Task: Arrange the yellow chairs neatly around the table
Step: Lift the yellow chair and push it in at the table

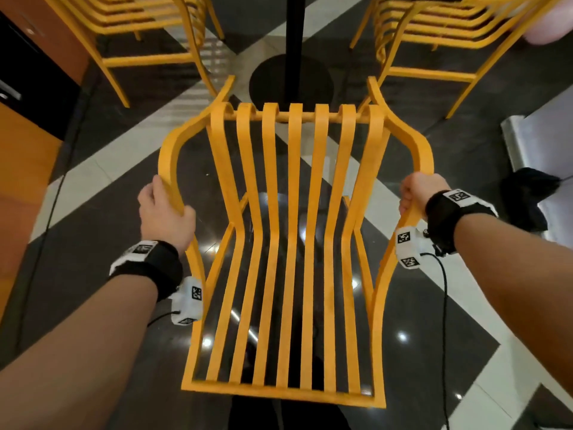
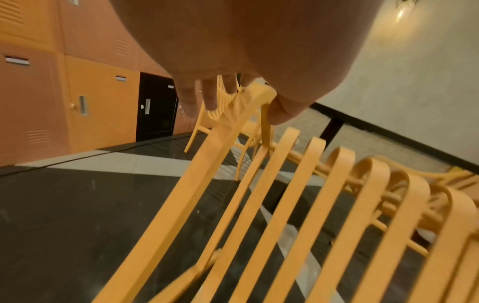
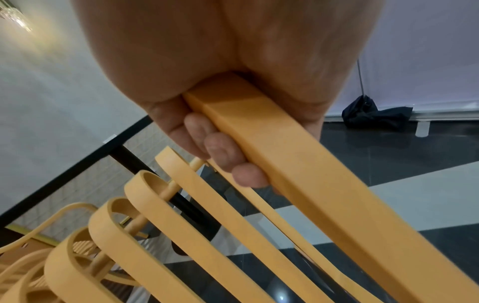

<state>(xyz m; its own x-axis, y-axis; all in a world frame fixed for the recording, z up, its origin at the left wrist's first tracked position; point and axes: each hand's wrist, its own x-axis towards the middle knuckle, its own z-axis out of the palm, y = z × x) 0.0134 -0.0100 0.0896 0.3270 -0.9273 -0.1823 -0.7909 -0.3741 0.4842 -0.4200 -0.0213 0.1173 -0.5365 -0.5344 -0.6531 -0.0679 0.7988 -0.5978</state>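
Observation:
A yellow slatted chair fills the middle of the head view, seen from above with its seat front toward the table's black post. My left hand grips the chair's left arm rail, fingers curled round it. My right hand grips the right arm rail the same way, fingers wrapped under it. Two more yellow chairs stand beyond, one at the far left and one at the far right, either side of the post.
The table's round black base sits on the glossy dark and white tiled floor. Orange lockers line the left side. A folded black umbrella lies at the right by a metal rail. Cables trail from both wrist cameras.

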